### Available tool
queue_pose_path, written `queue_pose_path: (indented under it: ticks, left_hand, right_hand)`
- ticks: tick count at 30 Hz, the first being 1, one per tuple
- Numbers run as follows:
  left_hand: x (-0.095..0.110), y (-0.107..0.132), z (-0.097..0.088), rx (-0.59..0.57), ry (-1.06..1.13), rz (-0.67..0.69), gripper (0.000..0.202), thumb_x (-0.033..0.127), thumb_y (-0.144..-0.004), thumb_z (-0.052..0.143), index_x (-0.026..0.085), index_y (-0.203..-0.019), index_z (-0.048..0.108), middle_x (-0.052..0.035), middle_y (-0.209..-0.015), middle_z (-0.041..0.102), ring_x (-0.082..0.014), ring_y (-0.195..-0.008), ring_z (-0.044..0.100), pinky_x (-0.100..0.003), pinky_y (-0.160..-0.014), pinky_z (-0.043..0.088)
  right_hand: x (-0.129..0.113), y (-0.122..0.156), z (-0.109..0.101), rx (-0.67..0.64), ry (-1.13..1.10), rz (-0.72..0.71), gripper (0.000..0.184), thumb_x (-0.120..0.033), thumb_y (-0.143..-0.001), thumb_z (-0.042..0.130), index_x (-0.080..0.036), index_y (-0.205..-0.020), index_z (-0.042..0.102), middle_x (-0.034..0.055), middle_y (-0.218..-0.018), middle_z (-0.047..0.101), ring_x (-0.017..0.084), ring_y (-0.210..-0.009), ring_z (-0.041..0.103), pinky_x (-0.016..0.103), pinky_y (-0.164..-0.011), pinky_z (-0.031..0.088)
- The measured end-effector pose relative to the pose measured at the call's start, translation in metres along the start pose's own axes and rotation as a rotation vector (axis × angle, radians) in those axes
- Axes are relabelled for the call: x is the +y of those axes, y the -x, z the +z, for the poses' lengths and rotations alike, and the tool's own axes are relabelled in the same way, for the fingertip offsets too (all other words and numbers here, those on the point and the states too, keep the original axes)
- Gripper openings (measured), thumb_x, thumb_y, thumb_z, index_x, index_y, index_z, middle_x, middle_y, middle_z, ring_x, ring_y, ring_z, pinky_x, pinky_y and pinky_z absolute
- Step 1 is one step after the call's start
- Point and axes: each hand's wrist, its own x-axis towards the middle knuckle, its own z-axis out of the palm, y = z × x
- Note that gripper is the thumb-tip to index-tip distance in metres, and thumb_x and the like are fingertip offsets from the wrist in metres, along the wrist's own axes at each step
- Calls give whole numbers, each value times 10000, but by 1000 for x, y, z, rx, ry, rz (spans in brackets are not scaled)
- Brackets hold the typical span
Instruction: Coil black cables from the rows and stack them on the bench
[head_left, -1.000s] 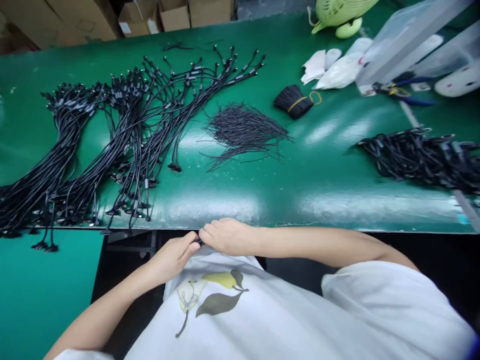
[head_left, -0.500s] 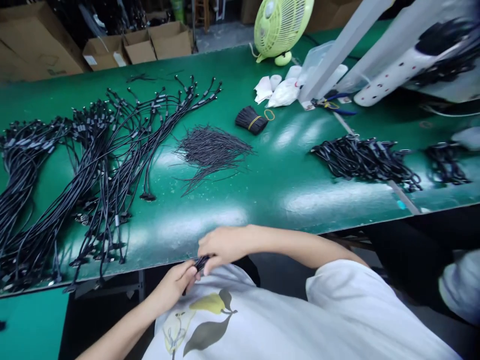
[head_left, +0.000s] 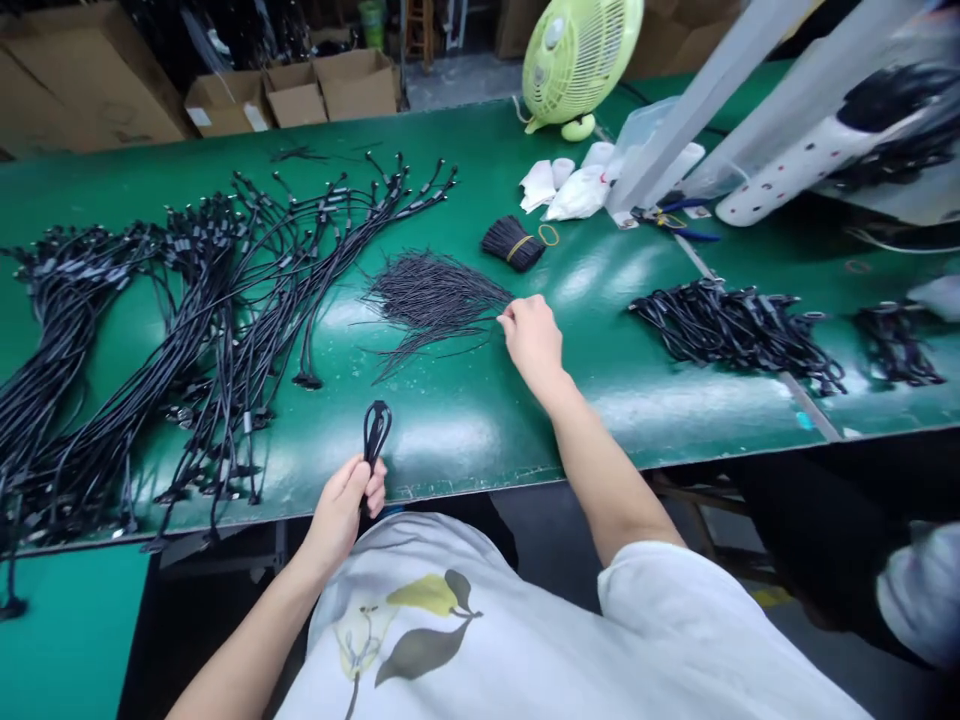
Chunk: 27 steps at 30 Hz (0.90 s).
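Note:
My left hand (head_left: pixel 343 505) is closed round a folded black cable (head_left: pixel 375 431), whose looped end sticks up over the near edge of the green table (head_left: pixel 637 360). My right hand (head_left: pixel 531 332) reaches out over the table, its fingertips pinched at the right edge of a loose pile of thin black wire ties (head_left: pixel 429 297). Whether a tie sits between the fingers is too small to see.
Long black cables (head_left: pixel 195 320) are spread across the left of the table. A banded bundle of ties (head_left: pixel 513 243), white bags (head_left: pixel 570 185), a green fan (head_left: pixel 577 55) and pliers (head_left: pixel 675 222) stand farther back. Coiled cables (head_left: pixel 735 325) lie at right. Cardboard boxes (head_left: pixel 292 90) stand behind.
My hands have parted: the right one left the cable and reached forward to the pile of ties. The left one lifted the folded cable above the table edge.

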Motion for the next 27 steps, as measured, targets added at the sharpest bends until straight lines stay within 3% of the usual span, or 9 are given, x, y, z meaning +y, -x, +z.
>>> queue_pose_path:
  ticks: [2, 4, 6, 9, 14, 18, 21, 24, 27]
  left_hand:
    - [1, -1, 5, -24, 32, 15, 404, 465, -828, 659, 145, -1049, 552, 66, -626, 372, -54, -501, 355, -188, -471, 288]
    - [3, -3, 8, -66, 77, 29, 492, 447, -837, 656, 171, -1211, 494, 71, -626, 375, -58, -501, 357, -186, -474, 280]
    - [4, -5, 8, -71, 117, 59, 533, 447, -822, 674, 171, -1238, 486, 71, -621, 376, -59, -501, 355, -187, -474, 274]
    - [9, -6, 2, 34, 141, 157, 477, 449, -799, 695, 147, -1139, 548, 67, -615, 372, -58, -502, 347, -192, -471, 272]
    - [13, 3, -15, 92, 57, 247, 398, 472, -825, 640, 136, -1032, 587, 50, -635, 396, -75, -522, 356, -212, -494, 293]
    - [8, 7, -24, 161, -315, 371, 245, 388, -887, 553, 163, -924, 644, 7, -655, 481, -127, -611, 437, -243, -611, 356]
    - [6, 7, -29, 259, -567, 482, 101, 236, -834, 593, 202, -876, 678, -36, -760, 580, -178, -748, 516, -255, -701, 368]
    - [5, 6, -36, 163, -626, 407, 85, 199, -810, 573, 197, -769, 647, -10, -662, 550, -158, -643, 481, -247, -640, 352]
    - [3, 4, -42, -37, -476, 183, 212, 334, -842, 528, 179, -702, 563, 34, -530, 447, -116, -503, 389, -234, -526, 316]
  right_hand:
    - [-29, 33, -1, -49, -221, -137, 162, -283, -912, 484, -167, -866, 586, 112, -953, 617, 218, -859, 542, 308, -755, 396]
    - [-65, 73, 6, -274, -532, -295, 170, -297, -907, 499, -184, -808, 579, 44, -820, 618, 172, -762, 545, 274, -725, 400]
    - [-97, 111, 16, -441, -767, -364, 172, -292, -913, 487, -186, -821, 585, 17, -782, 607, 147, -717, 539, 255, -694, 403]
    - [-122, 145, 27, -484, -872, -387, 168, -283, -924, 485, -180, -869, 605, 19, -799, 591, 137, -712, 537, 248, -671, 409]
    - [-123, 149, 19, -337, -675, -645, 199, -260, -958, 466, -168, -885, 627, 51, -814, 610, 149, -739, 556, 260, -692, 430]
    - [-128, 146, 5, -100, -249, -1036, 251, -166, -968, 404, -142, -902, 645, 84, -830, 637, 168, -792, 569, 291, -727, 419]
    - [-135, 139, -2, -6, -60, -1384, 293, -97, -952, 369, -124, -1007, 655, 124, -1054, 655, 212, -1036, 559, 339, -838, 405]
    - [-141, 131, -10, -5, 77, -1573, 293, -90, -953, 359, -97, -992, 649, 153, -1117, 632, 240, -1098, 529, 368, -877, 387]
    - [-146, 129, -19, -59, 207, -1645, 276, -96, -962, 351, -99, -951, 627, 124, -912, 623, 195, -806, 543, 344, -716, 383]
